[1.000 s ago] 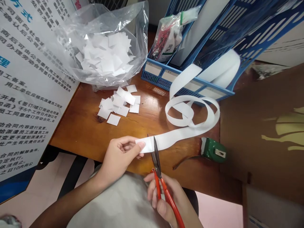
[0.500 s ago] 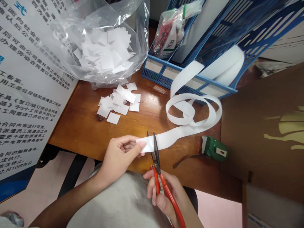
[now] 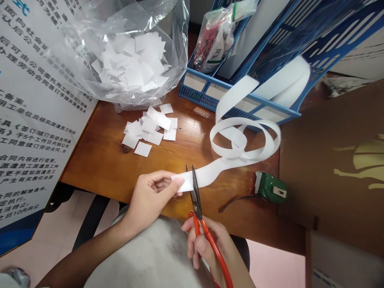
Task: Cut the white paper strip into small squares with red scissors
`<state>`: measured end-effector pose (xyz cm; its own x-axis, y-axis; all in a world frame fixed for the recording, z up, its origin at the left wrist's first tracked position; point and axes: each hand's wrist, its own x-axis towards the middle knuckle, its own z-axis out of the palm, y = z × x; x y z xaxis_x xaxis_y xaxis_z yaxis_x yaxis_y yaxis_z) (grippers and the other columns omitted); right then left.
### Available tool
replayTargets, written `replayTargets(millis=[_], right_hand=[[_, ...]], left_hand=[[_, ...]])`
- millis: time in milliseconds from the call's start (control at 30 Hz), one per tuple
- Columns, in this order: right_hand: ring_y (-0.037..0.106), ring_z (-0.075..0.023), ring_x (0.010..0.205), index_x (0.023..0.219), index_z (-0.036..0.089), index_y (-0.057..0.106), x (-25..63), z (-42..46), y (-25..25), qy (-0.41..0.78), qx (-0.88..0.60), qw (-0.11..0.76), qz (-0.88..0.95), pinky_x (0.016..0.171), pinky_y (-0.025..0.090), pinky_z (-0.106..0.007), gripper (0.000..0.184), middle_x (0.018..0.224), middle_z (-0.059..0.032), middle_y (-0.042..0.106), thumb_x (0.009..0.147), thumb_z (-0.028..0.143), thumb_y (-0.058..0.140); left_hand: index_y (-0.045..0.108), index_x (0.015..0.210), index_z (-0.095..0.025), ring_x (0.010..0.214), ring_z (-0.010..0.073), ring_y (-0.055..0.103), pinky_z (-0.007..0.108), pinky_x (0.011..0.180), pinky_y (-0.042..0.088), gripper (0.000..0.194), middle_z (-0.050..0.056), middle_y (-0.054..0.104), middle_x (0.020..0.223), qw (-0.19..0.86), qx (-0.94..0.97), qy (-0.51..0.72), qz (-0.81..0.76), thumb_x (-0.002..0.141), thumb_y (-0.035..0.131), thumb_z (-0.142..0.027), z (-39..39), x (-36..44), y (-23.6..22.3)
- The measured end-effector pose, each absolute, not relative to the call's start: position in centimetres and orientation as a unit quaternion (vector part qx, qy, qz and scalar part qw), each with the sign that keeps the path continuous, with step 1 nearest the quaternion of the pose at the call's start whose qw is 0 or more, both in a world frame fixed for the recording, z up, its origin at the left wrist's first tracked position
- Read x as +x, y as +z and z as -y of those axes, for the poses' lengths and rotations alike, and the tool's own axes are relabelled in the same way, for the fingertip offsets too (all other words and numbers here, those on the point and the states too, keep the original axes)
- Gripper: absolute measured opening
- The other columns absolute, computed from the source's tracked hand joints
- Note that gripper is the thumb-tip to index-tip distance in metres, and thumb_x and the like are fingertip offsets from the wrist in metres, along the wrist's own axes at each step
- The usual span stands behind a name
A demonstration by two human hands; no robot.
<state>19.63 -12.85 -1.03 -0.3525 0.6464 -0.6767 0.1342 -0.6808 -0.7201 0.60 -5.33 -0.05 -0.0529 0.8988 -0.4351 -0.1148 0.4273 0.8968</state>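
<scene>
My left hand pinches the near end of a long white strip between thumb and fingers. From there the strip runs right and coils in loops on the desk, up toward a blue file rack. My right hand is wrapped round the red handles of a pair of scissors. Their dark blades stand across the strip just right of my left fingertips, a narrow gap between the tips. Several small white squares lie loosely piled beyond my left hand.
A clear plastic bag full of white squares sits at the back left. The blue file rack stands at the back, a bag of red items in it. A green tape measure lies right. A printed board borders the left.
The scissor blades have drawn closer together across the strip, and my right fingers have tightened on the handles. My left hand has hardly moved.
</scene>
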Motion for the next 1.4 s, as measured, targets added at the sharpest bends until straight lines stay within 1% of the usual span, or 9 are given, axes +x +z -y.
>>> replayTargets(millis=[267,533,800,933,1067,1167,1267,1333,1400], right_hand=[[0.056,-0.0117,0.053,0.1,0.016,0.062,19.5,13.1,-1.1,0.728,-0.573,0.163,0.339,0.057,0.044,-0.026,0.06,0.072,-0.0005,0.061,0.092,0.075,0.056],[0.052,-0.0082,0.043,0.089,0.015,0.06,19.3,12.6,-1.4,0.743,-0.562,0.157,0.329,0.046,0.037,-0.02,0.063,0.063,0.0013,0.06,0.087,0.079,0.06],[0.051,-0.006,0.037,0.081,0.017,0.056,19.2,12.7,-1.8,0.741,-0.569,0.157,0.321,0.041,0.035,-0.017,0.063,0.058,0.0017,0.062,0.085,0.079,0.061],[0.051,-0.0078,0.032,0.08,0.018,0.055,19.2,12.8,-2.6,0.744,-0.573,0.134,0.317,0.035,0.031,-0.016,0.061,0.053,0.0004,0.063,0.086,0.078,0.06],[0.048,-0.0076,0.03,0.077,0.018,0.055,19.1,12.5,-3.0,0.744,-0.579,0.127,0.308,0.032,0.027,-0.015,0.06,0.049,0.0011,0.062,0.083,0.077,0.064],[0.042,-0.0059,0.028,0.072,0.019,0.053,18.7,11.6,-2.6,0.725,-0.59,0.171,0.311,0.032,0.027,-0.015,0.055,0.046,0.0044,0.056,0.079,0.07,0.073],[0.04,-0.0062,0.03,0.071,0.019,0.054,17.9,10.2,-2.4,0.669,-0.612,0.279,0.317,0.033,0.028,-0.017,0.05,0.045,0.0056,0.052,0.078,0.064,0.076],[0.041,-0.0067,0.032,0.074,0.019,0.058,17.1,9.3,-2.6,0.62,-0.625,0.361,0.308,0.034,0.029,-0.017,0.047,0.046,0.0054,0.052,0.08,0.062,0.075],[0.043,-0.0069,0.033,0.075,0.018,0.059,16.3,8.6,-3.2,0.581,-0.627,0.429,0.293,0.035,0.031,-0.017,0.044,0.047,0.0055,0.051,0.08,0.059,0.076]], left_hand=[[0.081,0.08,-0.018,0.063,0.0126,0.072,0.017,0.063,0.06,0.014,0.002,0.078,0.068,0.615,0.318,0.408,-0.595,0.084,0.08,-0.031,5.2,0.6,-0.1],[0.08,0.079,-0.017,0.063,0.0159,0.071,0.024,0.064,0.061,0.021,0.004,0.076,0.067,0.622,0.309,0.392,-0.604,0.083,0.08,-0.037,5.1,0.4,-0.1],[0.079,0.079,-0.015,0.063,0.013,0.069,0.021,0.065,0.058,0.025,0.003,0.074,0.067,0.638,0.294,0.386,-0.598,0.083,0.081,-0.04,5.0,0.4,-0.3],[0.078,0.08,-0.015,0.062,0.0122,0.068,0.02,0.064,0.056,0.025,0.003,0.074,0.066,0.637,0.289,0.386,-0.601,0.083,0.081,-0.04,4.9,0.3,-0.5],[0.078,0.084,-0.014,0.064,0.0138,0.07,0.021,0.066,0.057,0.026,0.003,0.074,0.067,0.62,0.304,0.396,-0.606,0.083,0.08,-0.041,4.8,-0.1,-0.6],[0.077,0.096,-0.015,0.063,0.0142,0.07,0.022,0.066,0.057,0.027,0.0,0.072,0.067,0.583,0.334,0.42,-0.61,0.085,0.078,-0.04,4.1,-0.9,-0.5],[0.073,0.1,-0.017,0.061,0.0141,0.068,0.023,0.064,0.055,0.026,-0.001,0.073,0.069,0.504,0.4,0.438,-0.628,0.092,0.069,-0.041,2.5,-2.4,-0.3],[0.072,0.1,-0.018,0.062,0.0148,0.067,0.024,0.066,0.053,0.025,-0.001,0.073,0.071,0.407,0.475,0.428,-0.652,0.096,0.063,-0.041,1.0,-3.5,-0.2],[0.073,0.096,-0.019,0.076,0.0171,0.069,0.026,0.074,0.053,0.022,0.002,0.074,0.082,0.272,0.56,0.41,-0.667,0.096,0.062,-0.038,-0.7,-4.7,-0.2]])
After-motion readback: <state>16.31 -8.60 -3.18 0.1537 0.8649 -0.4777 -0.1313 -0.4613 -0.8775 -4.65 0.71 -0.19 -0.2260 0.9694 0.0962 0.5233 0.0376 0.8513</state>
